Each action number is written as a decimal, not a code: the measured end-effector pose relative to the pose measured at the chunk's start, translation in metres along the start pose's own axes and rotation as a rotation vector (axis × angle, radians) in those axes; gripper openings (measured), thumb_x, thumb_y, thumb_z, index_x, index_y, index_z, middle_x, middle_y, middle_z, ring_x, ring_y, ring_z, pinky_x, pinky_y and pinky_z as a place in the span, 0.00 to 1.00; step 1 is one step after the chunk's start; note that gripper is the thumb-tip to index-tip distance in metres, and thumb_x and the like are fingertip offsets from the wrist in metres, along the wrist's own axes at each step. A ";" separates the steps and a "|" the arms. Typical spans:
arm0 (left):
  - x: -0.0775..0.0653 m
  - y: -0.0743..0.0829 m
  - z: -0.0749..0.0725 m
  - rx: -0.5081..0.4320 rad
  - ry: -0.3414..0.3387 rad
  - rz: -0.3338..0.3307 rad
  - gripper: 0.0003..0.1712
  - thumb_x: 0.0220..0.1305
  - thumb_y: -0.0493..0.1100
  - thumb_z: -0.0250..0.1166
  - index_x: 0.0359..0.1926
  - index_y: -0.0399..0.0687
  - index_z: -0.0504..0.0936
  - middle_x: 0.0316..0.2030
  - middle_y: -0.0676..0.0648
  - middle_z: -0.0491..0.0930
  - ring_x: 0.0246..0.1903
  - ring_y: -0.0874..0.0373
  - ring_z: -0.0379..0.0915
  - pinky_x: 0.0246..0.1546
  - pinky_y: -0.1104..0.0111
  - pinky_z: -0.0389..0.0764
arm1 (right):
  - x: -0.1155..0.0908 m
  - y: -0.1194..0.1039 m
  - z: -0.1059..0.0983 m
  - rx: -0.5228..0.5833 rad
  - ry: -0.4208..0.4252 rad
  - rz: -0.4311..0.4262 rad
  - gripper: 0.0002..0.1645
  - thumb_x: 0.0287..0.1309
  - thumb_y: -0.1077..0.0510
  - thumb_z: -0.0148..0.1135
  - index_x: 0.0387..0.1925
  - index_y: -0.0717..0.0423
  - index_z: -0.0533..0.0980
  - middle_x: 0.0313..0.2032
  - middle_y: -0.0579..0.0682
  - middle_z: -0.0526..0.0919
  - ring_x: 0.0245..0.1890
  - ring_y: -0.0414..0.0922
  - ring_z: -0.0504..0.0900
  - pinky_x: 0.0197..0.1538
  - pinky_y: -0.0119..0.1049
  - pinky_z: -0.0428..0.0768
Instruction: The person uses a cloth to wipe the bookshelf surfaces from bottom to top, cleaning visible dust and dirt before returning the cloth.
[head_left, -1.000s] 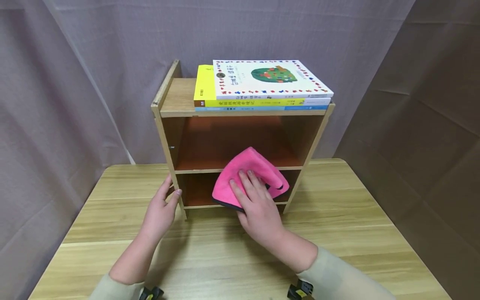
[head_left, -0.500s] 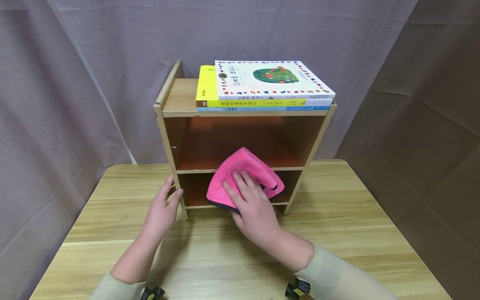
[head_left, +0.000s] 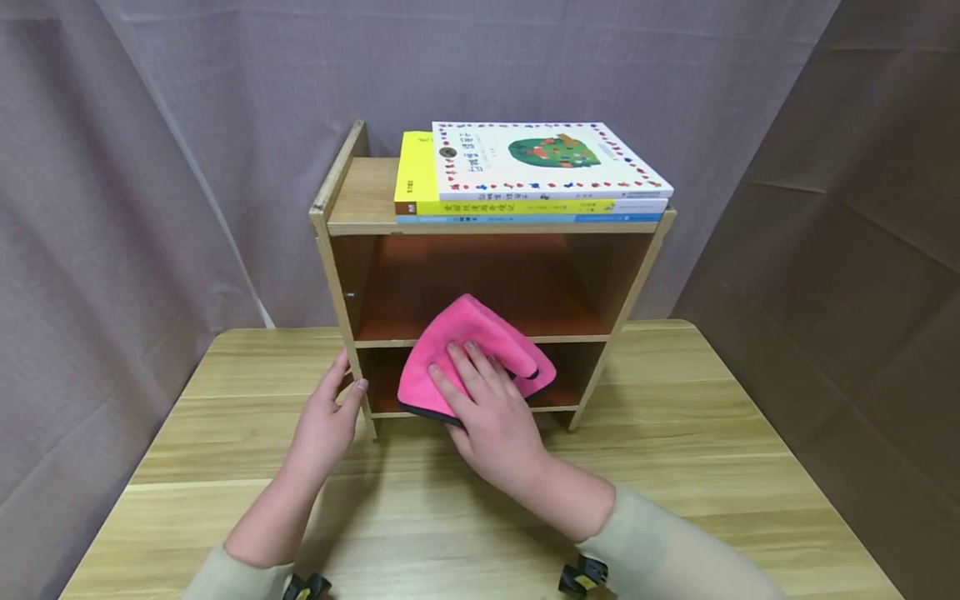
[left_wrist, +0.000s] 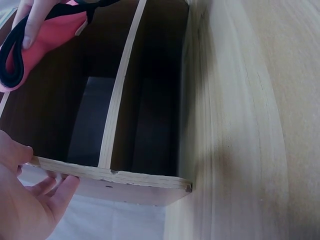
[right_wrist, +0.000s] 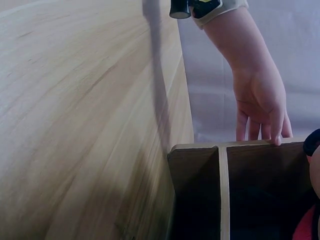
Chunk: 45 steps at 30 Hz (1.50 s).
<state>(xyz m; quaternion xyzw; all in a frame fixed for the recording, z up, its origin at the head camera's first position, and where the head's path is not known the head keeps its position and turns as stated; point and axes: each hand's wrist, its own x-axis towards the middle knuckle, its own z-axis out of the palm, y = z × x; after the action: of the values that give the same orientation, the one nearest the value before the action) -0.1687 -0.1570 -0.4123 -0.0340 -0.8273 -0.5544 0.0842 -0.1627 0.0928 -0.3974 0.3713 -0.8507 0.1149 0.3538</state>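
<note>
A small wooden bookshelf (head_left: 360, 196) stands on the table. My left hand (head_left: 324, 429) holds its left side panel low down, thumb at the front edge and fingers on the outer face, as the left wrist view also shows. My right hand (head_left: 491, 425) holds a folded pink cloth (head_left: 472, 321) with dark edging in front of the lower compartment, fingers spread over its face. In the left wrist view the right thumb lies over the cloth's dark border (left_wrist: 17, 55). The cloth hides part of the middle shelf's front edge.
Several books, topped by a white picture book (head_left: 555, 158), lie flat on the bookshelf's top board. A grey curtain (head_left: 225, 167) hangs behind, and a brown cloth wall (head_left: 847, 292) stands right. The wood-grain table (head_left: 675, 483) extends around the bookshelf.
My right hand and the pink cloth have slid left across the front of the bookshelf. The left hand keeps its hold on the side panel.
</note>
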 end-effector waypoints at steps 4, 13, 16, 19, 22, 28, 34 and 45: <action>0.000 -0.001 0.000 0.003 0.001 0.003 0.33 0.77 0.47 0.52 0.78 0.63 0.53 0.72 0.43 0.62 0.70 0.44 0.58 0.66 0.47 0.66 | 0.005 -0.004 0.002 -0.009 -0.001 -0.017 0.40 0.52 0.58 0.72 0.68 0.51 0.71 0.71 0.57 0.65 0.73 0.55 0.57 0.72 0.53 0.62; -0.001 -0.010 0.002 -0.005 -0.010 0.028 0.34 0.76 0.42 0.54 0.77 0.64 0.54 0.72 0.44 0.61 0.68 0.43 0.62 0.61 0.50 0.73 | 0.012 -0.013 0.006 -0.041 -0.023 -0.035 0.39 0.52 0.55 0.73 0.67 0.50 0.72 0.71 0.56 0.65 0.72 0.54 0.59 0.72 0.52 0.62; -0.001 -0.013 0.003 -0.010 -0.023 0.032 0.35 0.75 0.41 0.54 0.78 0.65 0.54 0.72 0.45 0.61 0.68 0.43 0.62 0.60 0.52 0.74 | 0.015 -0.016 0.006 -0.038 -0.027 -0.038 0.39 0.51 0.55 0.73 0.67 0.50 0.72 0.71 0.56 0.65 0.72 0.54 0.59 0.72 0.52 0.62; -0.001 -0.014 0.004 -0.010 -0.027 0.038 0.36 0.75 0.40 0.55 0.77 0.66 0.53 0.72 0.46 0.61 0.67 0.44 0.63 0.60 0.52 0.74 | 0.017 -0.018 0.007 -0.039 -0.032 -0.042 0.40 0.52 0.54 0.73 0.67 0.50 0.72 0.71 0.56 0.65 0.73 0.54 0.59 0.72 0.52 0.61; -0.001 -0.015 0.004 -0.006 -0.025 0.039 0.36 0.75 0.40 0.54 0.77 0.67 0.53 0.73 0.47 0.60 0.67 0.44 0.63 0.60 0.51 0.74 | 0.018 -0.020 0.008 -0.044 -0.039 -0.042 0.40 0.52 0.54 0.73 0.68 0.50 0.72 0.71 0.56 0.65 0.73 0.53 0.58 0.73 0.51 0.60; -0.001 -0.015 0.005 0.004 -0.020 0.027 0.36 0.75 0.42 0.54 0.77 0.67 0.53 0.73 0.47 0.60 0.67 0.43 0.63 0.61 0.49 0.73 | 0.021 -0.023 0.009 -0.046 -0.040 -0.041 0.39 0.53 0.53 0.72 0.68 0.50 0.72 0.71 0.55 0.65 0.73 0.53 0.58 0.73 0.51 0.60; -0.001 -0.016 -0.001 -0.024 -0.064 0.029 0.36 0.75 0.37 0.53 0.78 0.57 0.52 0.73 0.42 0.58 0.67 0.41 0.63 0.60 0.52 0.75 | 0.023 -0.026 0.010 -0.039 -0.061 -0.035 0.39 0.54 0.53 0.71 0.69 0.49 0.71 0.72 0.55 0.64 0.74 0.53 0.56 0.74 0.50 0.58; 0.011 0.005 -0.030 -0.135 0.027 0.156 0.32 0.73 0.31 0.51 0.75 0.48 0.61 0.67 0.42 0.68 0.60 0.45 0.71 0.50 0.76 0.79 | 0.025 -0.027 0.011 -0.030 -0.101 -0.016 0.39 0.56 0.53 0.69 0.70 0.47 0.69 0.73 0.54 0.61 0.75 0.51 0.53 0.75 0.49 0.55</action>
<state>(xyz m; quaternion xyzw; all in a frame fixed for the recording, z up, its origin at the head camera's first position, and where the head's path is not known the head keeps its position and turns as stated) -0.1755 -0.1837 -0.3948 -0.0963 -0.7816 -0.6012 0.1356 -0.1610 0.0550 -0.3903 0.3780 -0.8662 0.0803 0.3167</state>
